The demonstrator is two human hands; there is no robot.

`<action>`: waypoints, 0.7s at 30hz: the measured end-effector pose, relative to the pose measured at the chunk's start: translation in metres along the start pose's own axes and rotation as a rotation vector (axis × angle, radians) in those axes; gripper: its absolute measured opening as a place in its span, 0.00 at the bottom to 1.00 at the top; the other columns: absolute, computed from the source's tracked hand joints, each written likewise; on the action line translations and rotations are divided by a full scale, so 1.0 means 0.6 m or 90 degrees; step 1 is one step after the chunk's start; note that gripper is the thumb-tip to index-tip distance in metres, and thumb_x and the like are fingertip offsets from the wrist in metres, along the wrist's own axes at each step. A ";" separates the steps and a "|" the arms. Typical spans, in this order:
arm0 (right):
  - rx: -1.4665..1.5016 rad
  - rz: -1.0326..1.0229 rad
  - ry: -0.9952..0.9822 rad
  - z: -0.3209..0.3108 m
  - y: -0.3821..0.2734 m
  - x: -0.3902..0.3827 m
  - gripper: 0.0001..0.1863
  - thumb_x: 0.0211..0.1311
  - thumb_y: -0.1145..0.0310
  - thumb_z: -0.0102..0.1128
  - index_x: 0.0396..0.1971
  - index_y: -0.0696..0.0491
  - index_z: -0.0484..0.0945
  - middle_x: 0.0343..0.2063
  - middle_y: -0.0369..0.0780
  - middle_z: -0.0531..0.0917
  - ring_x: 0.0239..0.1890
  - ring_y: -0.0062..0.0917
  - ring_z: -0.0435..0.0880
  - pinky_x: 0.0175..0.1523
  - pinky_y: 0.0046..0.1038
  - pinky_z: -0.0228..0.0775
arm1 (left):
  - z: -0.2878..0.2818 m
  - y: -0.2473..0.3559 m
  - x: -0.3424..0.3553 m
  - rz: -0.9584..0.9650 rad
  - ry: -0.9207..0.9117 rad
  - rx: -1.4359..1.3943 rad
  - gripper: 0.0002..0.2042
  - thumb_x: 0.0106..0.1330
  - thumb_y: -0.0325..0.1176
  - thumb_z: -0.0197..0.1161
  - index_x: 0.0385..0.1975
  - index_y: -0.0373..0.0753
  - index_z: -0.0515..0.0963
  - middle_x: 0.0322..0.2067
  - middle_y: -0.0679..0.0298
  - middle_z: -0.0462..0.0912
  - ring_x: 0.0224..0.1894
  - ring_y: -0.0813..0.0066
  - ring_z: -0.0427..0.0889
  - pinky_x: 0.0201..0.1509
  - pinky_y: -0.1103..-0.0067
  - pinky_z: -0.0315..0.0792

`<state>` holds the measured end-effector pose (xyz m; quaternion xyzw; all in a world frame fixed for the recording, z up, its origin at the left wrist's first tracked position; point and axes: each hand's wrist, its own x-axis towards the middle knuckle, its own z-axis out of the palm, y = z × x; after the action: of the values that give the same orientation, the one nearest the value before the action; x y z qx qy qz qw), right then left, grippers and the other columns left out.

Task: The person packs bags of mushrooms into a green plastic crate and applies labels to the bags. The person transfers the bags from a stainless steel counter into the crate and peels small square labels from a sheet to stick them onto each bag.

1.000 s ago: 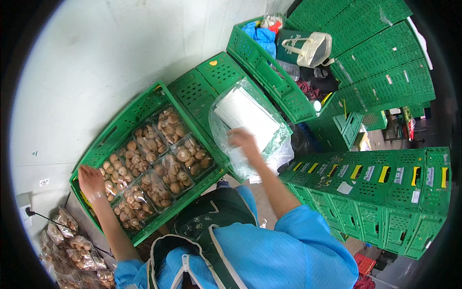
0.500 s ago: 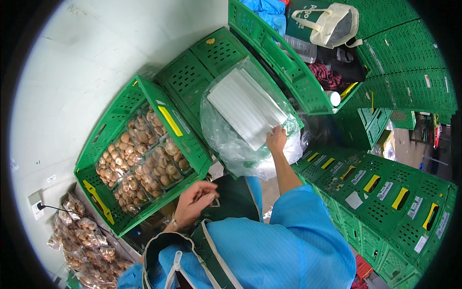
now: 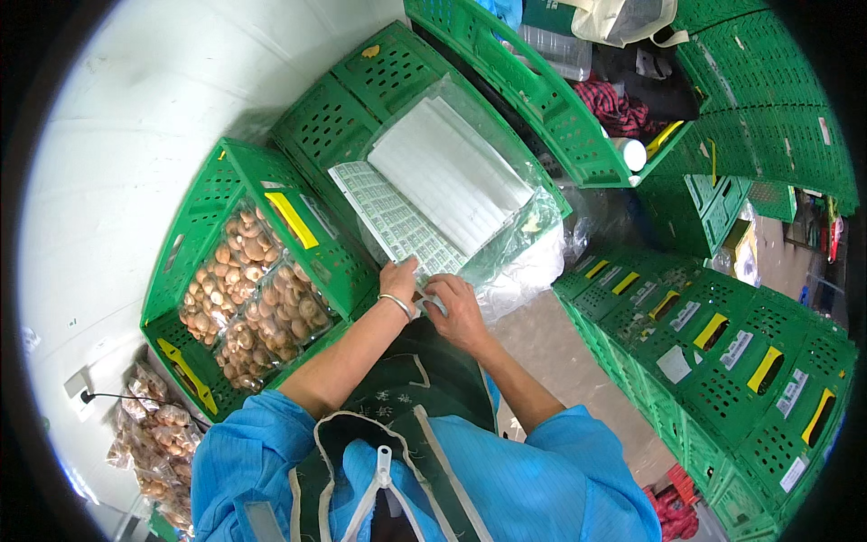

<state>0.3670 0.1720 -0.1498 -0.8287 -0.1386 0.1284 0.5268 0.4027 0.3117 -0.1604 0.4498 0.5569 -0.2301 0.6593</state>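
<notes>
The left hand [image 3: 397,280] covers the near corner of a flat white sheet with small printed rectangles [image 3: 397,217]. The right hand's [image 3: 453,312] fingers curl alongside; whether either grips cannot be told.

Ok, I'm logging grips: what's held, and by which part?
A printed sheet, seemingly by its near end, in the left hand; for the right hand, unclear.

Left hand [image 3: 397,282] and right hand [image 3: 458,312] just beside each other, right fingers [image 3: 440,285] bent, forearms [image 3: 341,359] angled inward.
</notes>
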 end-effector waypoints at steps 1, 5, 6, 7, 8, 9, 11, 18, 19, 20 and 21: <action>0.067 0.021 -0.034 -0.011 0.012 0.002 0.15 0.46 0.74 0.62 0.38 0.56 0.75 0.40 0.45 0.78 0.46 0.40 0.76 0.52 0.36 0.67 | -0.005 -0.011 0.005 0.026 0.016 -0.042 0.12 0.65 0.34 0.57 0.46 0.38 0.72 0.41 0.59 0.78 0.40 0.63 0.79 0.38 0.64 0.76; 0.150 0.254 0.152 -0.087 0.130 0.027 0.16 0.56 0.68 0.60 0.44 0.58 0.76 0.40 0.40 0.81 0.42 0.25 0.79 0.47 0.28 0.70 | -0.021 -0.030 0.018 0.038 0.012 -0.062 0.14 0.68 0.33 0.53 0.52 0.38 0.68 0.46 0.59 0.78 0.45 0.63 0.80 0.43 0.64 0.77; 0.134 0.291 0.270 -0.109 0.178 0.045 0.16 0.58 0.66 0.59 0.43 0.60 0.76 0.36 0.39 0.81 0.36 0.22 0.79 0.41 0.25 0.70 | -0.018 -0.031 0.017 0.040 0.013 -0.058 0.14 0.68 0.33 0.53 0.52 0.38 0.68 0.46 0.59 0.78 0.45 0.64 0.80 0.43 0.65 0.77; 0.145 0.342 0.369 -0.129 0.218 0.068 0.18 0.57 0.65 0.60 0.43 0.62 0.75 0.32 0.39 0.81 0.31 0.21 0.78 0.36 0.22 0.69 | -0.017 -0.030 0.015 0.042 0.014 -0.054 0.14 0.68 0.33 0.53 0.52 0.38 0.68 0.46 0.59 0.78 0.45 0.64 0.80 0.43 0.65 0.77; 0.136 0.393 0.411 -0.148 0.251 0.090 0.20 0.57 0.64 0.62 0.43 0.64 0.74 0.28 0.38 0.79 0.28 0.19 0.77 0.31 0.21 0.66 | -0.014 -0.028 0.013 0.045 0.013 -0.048 0.15 0.68 0.33 0.53 0.52 0.38 0.68 0.46 0.59 0.78 0.45 0.65 0.80 0.43 0.66 0.77; 0.233 0.460 0.405 -0.162 0.231 0.118 0.19 0.55 0.65 0.65 0.40 0.64 0.75 0.25 0.36 0.78 0.25 0.18 0.76 0.27 0.20 0.64 | -0.011 -0.025 0.007 0.047 0.024 -0.030 0.15 0.68 0.34 0.54 0.51 0.37 0.69 0.46 0.59 0.78 0.44 0.66 0.80 0.42 0.67 0.77; 0.335 0.534 0.370 -0.167 0.240 0.159 0.17 0.55 0.67 0.66 0.38 0.63 0.75 0.24 0.36 0.77 0.24 0.17 0.75 0.25 0.20 0.62 | -0.013 -0.031 0.010 0.069 0.014 -0.034 0.15 0.67 0.34 0.55 0.51 0.37 0.69 0.45 0.59 0.78 0.43 0.66 0.81 0.42 0.67 0.77; 0.146 0.220 0.470 -0.131 0.208 0.171 0.07 0.53 0.76 0.64 0.27 0.56 0.73 0.27 0.37 0.77 0.31 0.21 0.74 0.37 0.24 0.64 | -0.022 -0.028 -0.003 0.073 -0.029 -0.056 0.14 0.66 0.32 0.55 0.50 0.39 0.71 0.43 0.61 0.78 0.41 0.68 0.80 0.43 0.66 0.76; 0.049 0.145 0.431 -0.132 0.148 0.162 0.07 0.52 0.76 0.64 0.27 0.56 0.73 0.29 0.38 0.78 0.34 0.23 0.75 0.39 0.26 0.65 | -0.026 -0.027 -0.003 0.072 -0.044 -0.059 0.14 0.66 0.33 0.55 0.51 0.41 0.71 0.44 0.62 0.78 0.42 0.68 0.79 0.44 0.65 0.76; -0.047 0.070 0.394 -0.127 0.103 0.149 0.07 0.52 0.77 0.64 0.27 0.56 0.73 0.32 0.39 0.79 0.36 0.25 0.76 0.42 0.27 0.66 | -0.027 -0.024 -0.006 0.066 -0.061 -0.071 0.14 0.66 0.34 0.55 0.51 0.42 0.71 0.45 0.62 0.77 0.43 0.68 0.78 0.45 0.65 0.75; -0.093 -0.020 0.339 -0.119 0.080 0.133 0.07 0.50 0.78 0.64 0.27 0.56 0.73 0.36 0.40 0.79 0.40 0.29 0.77 0.45 0.30 0.67 | -0.027 -0.020 -0.009 0.060 -0.080 -0.079 0.15 0.67 0.35 0.55 0.52 0.43 0.70 0.46 0.63 0.76 0.44 0.69 0.78 0.46 0.64 0.75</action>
<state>0.4711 0.1221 -0.1693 -0.8670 -0.0169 -0.1122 0.4852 0.3833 0.3185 -0.1591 0.4185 0.5056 -0.1914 0.7298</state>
